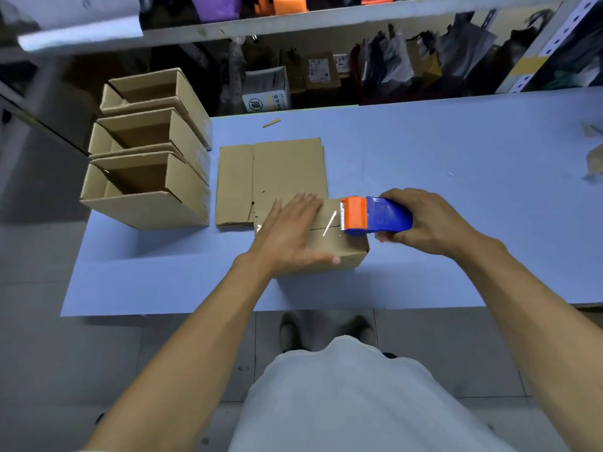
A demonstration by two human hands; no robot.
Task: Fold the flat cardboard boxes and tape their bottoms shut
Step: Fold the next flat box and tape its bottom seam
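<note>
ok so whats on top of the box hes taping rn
The left hand presses flat on the box, and the tape dispenser held by the right hand sits at its right edge. The seam under the palm is covered.

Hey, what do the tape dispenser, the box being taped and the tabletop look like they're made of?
Tape dispenser: looks like hard moulded plastic, blue body and orange toothed head, slightly glossy.
Box: plain brown cardboard, matte, with creased edges and a flap seam; a shiny streak suggests clear tape.
Tabletop: smooth, flat pale blue surface, matte; could be laminate or a plastic sheet, hard to tell.
</note>
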